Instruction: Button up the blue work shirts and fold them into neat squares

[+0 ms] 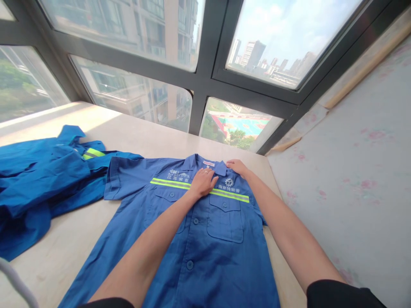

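A blue short-sleeved work shirt point(205, 239) with a yellow-green reflective stripe across the chest lies face up and buttoned on a pale stone ledge point(64, 252). My left hand point(203, 182) rests flat on the chest just below the collar, fingers stretched out. My right hand point(236, 167) lies on the right side of the collar, fingers extended and pressing the fabric. Neither hand lifts the cloth.
A heap of more blue garments point(38, 179) with reflective stripes lies at the left of the ledge. Dark-framed windows point(202, 85) stand right behind the shirt. A floral-papered wall point(353, 171) closes the right side. A pale curved object point(16, 282) shows at the lower left.
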{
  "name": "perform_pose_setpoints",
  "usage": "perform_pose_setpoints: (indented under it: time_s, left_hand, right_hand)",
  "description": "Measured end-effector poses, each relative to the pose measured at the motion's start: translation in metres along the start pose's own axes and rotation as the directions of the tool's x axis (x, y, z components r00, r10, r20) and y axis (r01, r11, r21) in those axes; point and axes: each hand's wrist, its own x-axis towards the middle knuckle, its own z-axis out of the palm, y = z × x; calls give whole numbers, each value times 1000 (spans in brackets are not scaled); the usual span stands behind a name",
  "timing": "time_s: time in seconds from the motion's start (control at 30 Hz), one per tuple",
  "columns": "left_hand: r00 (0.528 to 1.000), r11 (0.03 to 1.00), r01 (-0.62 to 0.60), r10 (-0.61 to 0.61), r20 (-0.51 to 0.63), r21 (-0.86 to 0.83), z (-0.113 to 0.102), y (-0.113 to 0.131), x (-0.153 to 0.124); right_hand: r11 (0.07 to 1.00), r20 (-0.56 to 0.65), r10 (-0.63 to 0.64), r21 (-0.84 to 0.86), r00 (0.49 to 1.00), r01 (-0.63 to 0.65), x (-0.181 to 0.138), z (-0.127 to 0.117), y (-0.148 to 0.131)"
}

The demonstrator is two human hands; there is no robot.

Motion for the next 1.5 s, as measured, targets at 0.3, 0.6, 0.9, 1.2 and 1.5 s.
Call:
perform_pose_setpoints:
  time_s: [0.3,0.6,0.9,1.2,1.5]
  left_hand:
    - [998,999,-10,12,-59,48,-3,3,-2]
    - [974,968,175,-197,115,181,-25,4,13]
    - [919,942,283,-320,229,182,-46,-10,34]
    - [935,950,301,-312,166,90,-50,-36,74]
    - [912,992,100,-63,404,-70,-25,-44,112]
  right_hand:
    - [991,-38,135,-7,990,-136,15,9,-24]
    - [932,-115,155,346,981,-107,-9,9,-25]
    - [660,114,293,694,949,-287,-25,10,-7]
    - [534,297,303,735,906,-419,-11,11,-17]
    - [419,217,209,861,954,-287,5,18,-27]
